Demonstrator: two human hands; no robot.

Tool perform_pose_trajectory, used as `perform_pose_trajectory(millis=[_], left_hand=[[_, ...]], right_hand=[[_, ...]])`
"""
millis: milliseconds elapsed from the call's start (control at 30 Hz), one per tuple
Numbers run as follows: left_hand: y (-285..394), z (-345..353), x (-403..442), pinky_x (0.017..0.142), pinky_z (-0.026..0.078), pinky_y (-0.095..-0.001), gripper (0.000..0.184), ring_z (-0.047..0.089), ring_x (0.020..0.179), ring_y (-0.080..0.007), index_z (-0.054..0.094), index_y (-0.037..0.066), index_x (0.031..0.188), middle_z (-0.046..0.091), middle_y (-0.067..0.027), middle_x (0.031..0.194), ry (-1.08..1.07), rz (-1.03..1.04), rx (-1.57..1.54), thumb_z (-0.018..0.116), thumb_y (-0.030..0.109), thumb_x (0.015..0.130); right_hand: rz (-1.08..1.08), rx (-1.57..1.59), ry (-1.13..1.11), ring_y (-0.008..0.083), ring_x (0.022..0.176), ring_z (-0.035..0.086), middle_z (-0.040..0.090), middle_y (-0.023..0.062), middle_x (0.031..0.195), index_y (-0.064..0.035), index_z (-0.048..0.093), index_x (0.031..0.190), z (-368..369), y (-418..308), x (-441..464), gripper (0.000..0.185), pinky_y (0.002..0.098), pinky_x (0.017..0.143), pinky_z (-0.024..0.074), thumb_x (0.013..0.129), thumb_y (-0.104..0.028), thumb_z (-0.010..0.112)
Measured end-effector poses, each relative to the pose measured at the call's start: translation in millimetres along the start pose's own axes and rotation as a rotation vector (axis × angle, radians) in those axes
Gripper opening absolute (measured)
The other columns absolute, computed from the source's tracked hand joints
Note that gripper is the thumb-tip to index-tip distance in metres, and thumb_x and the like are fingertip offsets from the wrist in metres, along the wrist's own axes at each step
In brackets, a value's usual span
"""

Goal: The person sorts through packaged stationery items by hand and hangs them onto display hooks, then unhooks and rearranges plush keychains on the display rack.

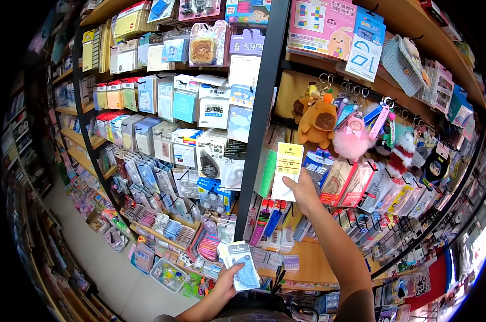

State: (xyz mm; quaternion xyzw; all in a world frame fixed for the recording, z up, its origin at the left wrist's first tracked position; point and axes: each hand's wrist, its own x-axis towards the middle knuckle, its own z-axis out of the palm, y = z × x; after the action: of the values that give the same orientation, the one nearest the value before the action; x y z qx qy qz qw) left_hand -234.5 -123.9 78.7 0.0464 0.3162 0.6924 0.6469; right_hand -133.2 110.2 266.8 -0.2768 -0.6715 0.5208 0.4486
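My right hand (pixel 307 194) reaches up to the rack, thumb in front, gripping a yellow-and-white packet (pixel 288 167). Whether that packet still hangs from a hook is hidden. Just left of it is a green pack (pixel 267 173); to its right hang a blue pack (pixel 316 169) and red-edged packs (pixel 339 180). Low in front of my body, my left hand (pixel 227 281) holds a small stack of flat packets, the top one a pale blue ruler set (pixel 243 268) with a protractor shape showing through.
A brown plush keychain (pixel 318 124) and a pink fluffy one (pixel 354 137) hang above my right hand. A dark upright post (pixel 258 107) divides the racks. Several stationery packs fill the left shelves. A clear bin (pixel 169 275) stands low by the tiled floor (pixel 100 265).
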Motion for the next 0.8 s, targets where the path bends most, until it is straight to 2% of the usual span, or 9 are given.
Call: perform_pose_trajectory(millis=[267,467,567,667,800], left_hand=[[-0.9,-1.8,-3.0,0.078,0.052,-0.0442,0.04,0.06,0.092,-0.0283,0.044,0.003,0.117,0.057,-0.0131,0.103,0.038,0.002,-0.01,0.055,0.003,0.079],[-2.0,-7.0,-0.8,0.079,0.052,-0.0445,0.04,0.06,0.093,-0.0284,0.044,0.003,0.118,0.057,-0.0127,0.104,0.007,-0.006,-0.02,0.055,0.003,0.079],[0.3,-4.3,-3.9,0.08,0.052,-0.0447,0.04,0.06,0.093,-0.0285,0.044,0.003,0.118,0.057,-0.0129,0.104,0.008,-0.01,-0.012,0.055,0.002,0.079],[1.6,-3.4,-6.0,0.08,0.051,-0.0455,0.039,0.06,0.093,-0.0288,0.045,0.002,0.117,0.058,-0.0133,0.103,0.034,0.004,0.004,0.054,0.003,0.079],[0.5,-6.2,-6.4,0.081,0.05,-0.0466,0.036,0.061,0.092,-0.0287,0.048,0.0,0.115,0.059,-0.0133,0.101,0.036,0.042,0.003,0.055,0.006,0.079]], right_hand=[[0.054,0.05,-0.01,0.0204,0.102,0.055,0.054,0.0135,0.113,0.0016,0.04,0.116,0.2,-7.6,-0.3,0.036,0.0317,0.086,0.0448,0.083,0.001,0.055],[0.055,0.015,0.021,0.0212,0.096,0.057,0.057,0.0147,0.107,0.0028,0.042,0.113,-5.4,-2.6,8.5,0.035,0.0312,0.082,0.0463,0.081,0.001,0.056],[-0.043,-0.187,0.126,0.0203,0.091,0.058,0.058,0.0141,0.103,0.0028,0.042,0.11,-11.7,9.8,18.5,0.034,0.0301,0.078,0.0465,0.08,0.0,0.058],[-0.038,-0.241,0.179,0.0189,0.089,0.057,0.058,0.0141,0.101,0.003,0.043,0.108,-10.5,-0.2,14.2,0.035,0.0292,0.077,0.0462,0.078,-0.002,0.06],[-0.127,-0.381,0.162,0.0189,0.086,0.059,0.059,0.0127,0.098,0.0033,0.043,0.108,-16.4,8.5,9.6,0.035,0.0286,0.076,0.0463,0.078,-0.002,0.06]])
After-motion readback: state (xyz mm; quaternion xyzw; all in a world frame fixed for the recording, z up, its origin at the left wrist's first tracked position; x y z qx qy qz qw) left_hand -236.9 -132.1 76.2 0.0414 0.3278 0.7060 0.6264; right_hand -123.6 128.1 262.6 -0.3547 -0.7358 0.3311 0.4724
